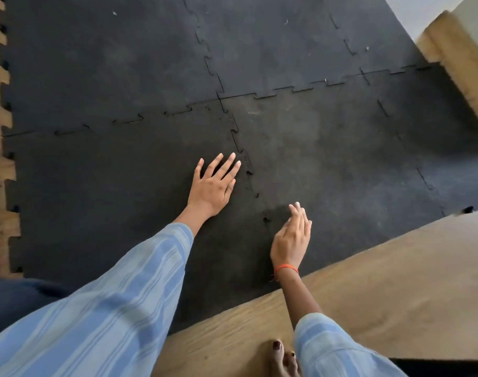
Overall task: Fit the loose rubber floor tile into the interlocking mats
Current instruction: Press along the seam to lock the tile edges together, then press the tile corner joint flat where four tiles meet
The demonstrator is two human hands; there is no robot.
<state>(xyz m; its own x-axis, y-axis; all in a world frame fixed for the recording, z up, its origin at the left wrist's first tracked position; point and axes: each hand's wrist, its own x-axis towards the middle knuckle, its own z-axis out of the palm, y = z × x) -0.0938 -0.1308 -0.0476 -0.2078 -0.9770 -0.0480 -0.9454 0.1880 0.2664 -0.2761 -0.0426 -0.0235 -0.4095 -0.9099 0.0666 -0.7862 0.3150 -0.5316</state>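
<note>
Black rubber interlocking mats (110, 63) cover the floor. The near tile on the right (341, 164) lies level with its neighbours, its toothed left seam (248, 170) running between my hands. My left hand (214, 186) presses flat, fingers spread, on the near left tile (110, 200) just beside that seam. My right hand (293, 238) hovers or rests lightly on the right tile's near left corner, fingers together and extended, holding nothing. An orange thread circles that wrist.
Wooden floor (368, 295) shows at the near right and along the left edge, where the mats' teeth stick out. A wooden skirting (455, 55) runs at the far right. My bare foot (280, 357) stands on the wood at the bottom.
</note>
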